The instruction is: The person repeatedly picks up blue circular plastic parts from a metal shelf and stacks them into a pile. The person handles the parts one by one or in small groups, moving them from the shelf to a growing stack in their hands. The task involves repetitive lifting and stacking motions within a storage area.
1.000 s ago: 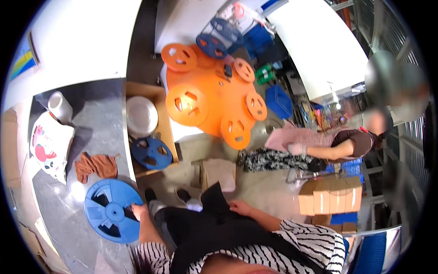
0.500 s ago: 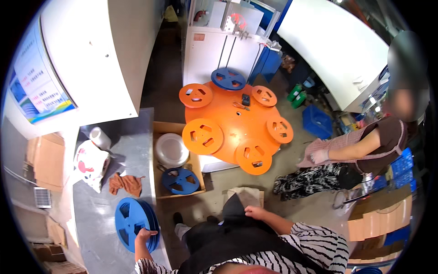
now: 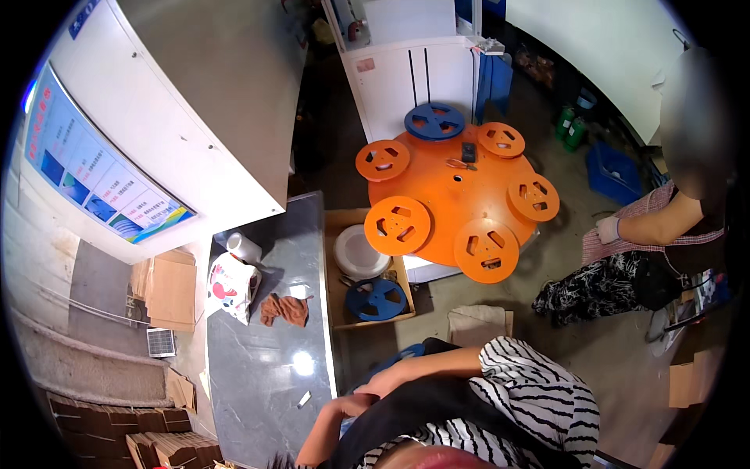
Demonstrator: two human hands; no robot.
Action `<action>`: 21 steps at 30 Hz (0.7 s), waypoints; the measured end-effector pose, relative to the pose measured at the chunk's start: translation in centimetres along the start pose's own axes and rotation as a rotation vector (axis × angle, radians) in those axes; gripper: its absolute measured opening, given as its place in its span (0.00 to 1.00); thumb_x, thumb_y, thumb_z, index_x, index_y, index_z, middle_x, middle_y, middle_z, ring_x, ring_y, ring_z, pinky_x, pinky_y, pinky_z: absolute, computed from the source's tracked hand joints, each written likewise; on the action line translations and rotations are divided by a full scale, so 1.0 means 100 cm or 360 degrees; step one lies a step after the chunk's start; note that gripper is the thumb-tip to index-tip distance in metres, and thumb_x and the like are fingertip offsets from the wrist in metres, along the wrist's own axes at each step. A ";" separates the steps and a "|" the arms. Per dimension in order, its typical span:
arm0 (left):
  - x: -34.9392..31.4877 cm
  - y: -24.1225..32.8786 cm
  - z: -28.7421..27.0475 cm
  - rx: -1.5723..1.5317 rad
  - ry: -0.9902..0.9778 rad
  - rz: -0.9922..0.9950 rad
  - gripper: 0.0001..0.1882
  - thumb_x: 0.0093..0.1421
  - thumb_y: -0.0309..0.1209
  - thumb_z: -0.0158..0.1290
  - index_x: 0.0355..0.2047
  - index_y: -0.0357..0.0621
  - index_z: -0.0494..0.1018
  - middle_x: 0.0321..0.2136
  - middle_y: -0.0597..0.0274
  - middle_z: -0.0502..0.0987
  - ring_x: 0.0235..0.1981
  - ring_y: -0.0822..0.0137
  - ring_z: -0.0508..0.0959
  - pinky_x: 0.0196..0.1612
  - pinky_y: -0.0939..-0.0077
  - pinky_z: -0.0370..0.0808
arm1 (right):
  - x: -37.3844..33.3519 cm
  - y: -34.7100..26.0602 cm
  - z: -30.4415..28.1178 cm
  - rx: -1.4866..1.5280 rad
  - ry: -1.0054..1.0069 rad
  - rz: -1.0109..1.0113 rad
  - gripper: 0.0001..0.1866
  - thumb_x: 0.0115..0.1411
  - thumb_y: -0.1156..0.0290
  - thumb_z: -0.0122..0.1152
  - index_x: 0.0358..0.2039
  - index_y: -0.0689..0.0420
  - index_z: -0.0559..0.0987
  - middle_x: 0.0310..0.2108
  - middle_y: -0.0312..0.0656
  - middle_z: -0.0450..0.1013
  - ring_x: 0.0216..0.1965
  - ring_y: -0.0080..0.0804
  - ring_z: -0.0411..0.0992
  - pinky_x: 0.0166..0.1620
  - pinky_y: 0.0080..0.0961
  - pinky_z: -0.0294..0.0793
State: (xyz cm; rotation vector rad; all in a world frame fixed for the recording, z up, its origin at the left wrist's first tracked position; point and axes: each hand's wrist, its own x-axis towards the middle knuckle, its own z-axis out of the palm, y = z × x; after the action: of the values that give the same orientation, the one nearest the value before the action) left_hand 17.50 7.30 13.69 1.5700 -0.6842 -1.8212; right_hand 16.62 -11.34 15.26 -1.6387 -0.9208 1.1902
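The blue reels (image 3: 397, 358) are at my front, off the grey table, mostly covered by my arms and black apron. My left hand (image 3: 355, 404) is closed at their near-left edge, where a bit of blue shows beneath the wrist. Across the top of them reaches my right hand (image 3: 381, 383), its fingers bent and partly hidden against the reels. The two hands are close together beside the table's right edge.
The grey table (image 3: 258, 359) holds a brown cloth (image 3: 284, 310), a patterned bag (image 3: 233, 285), a white roll (image 3: 244, 248) and a small white piece (image 3: 304, 400). An orange round table (image 3: 457, 207) bears several reels. A cardboard box (image 3: 337, 319) stands between. Another person (image 3: 625, 250) stands right.
The blue reels have left the grey table and are now against my front. My right hand has moved from the apron to them, beside my left. The view has shifted left.
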 end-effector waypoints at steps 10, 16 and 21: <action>0.013 0.062 -0.054 0.0254 -0.0516 -0.0333 0.34 0.49 0.33 0.60 0.55 0.32 0.66 0.55 0.55 0.69 0.58 0.63 0.64 0.61 0.70 0.56 | -0.004 0.019 -0.003 0.0304 0.0186 0.0130 0.59 0.51 0.53 0.64 0.67 0.46 0.29 0.47 0.62 0.70 0.49 0.51 0.71 0.50 0.37 0.66; 0.023 0.038 -0.094 0.0137 -0.0896 -0.0322 0.27 0.53 0.29 0.57 0.54 0.34 0.68 0.53 0.56 0.71 0.55 0.65 0.66 0.59 0.70 0.58 | 0.008 0.031 0.008 0.0474 0.0764 0.0421 0.50 0.54 0.58 0.60 0.68 0.49 0.38 0.43 0.61 0.72 0.44 0.49 0.73 0.48 0.36 0.68; -0.005 0.078 -0.126 0.0788 -0.0568 0.0049 0.32 0.52 0.35 0.58 0.55 0.34 0.64 0.47 0.51 0.75 0.46 0.61 0.74 0.50 0.67 0.69 | 0.019 0.036 0.009 0.0222 0.0921 0.0459 0.38 0.55 0.59 0.59 0.63 0.53 0.56 0.43 0.56 0.73 0.44 0.48 0.72 0.48 0.36 0.69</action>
State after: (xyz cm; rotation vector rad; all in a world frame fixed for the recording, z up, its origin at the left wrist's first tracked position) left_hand 30.98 2.69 17.84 1.5186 -1.4042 -2.0334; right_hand 16.52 -10.65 11.18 -1.8933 -0.2394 0.8558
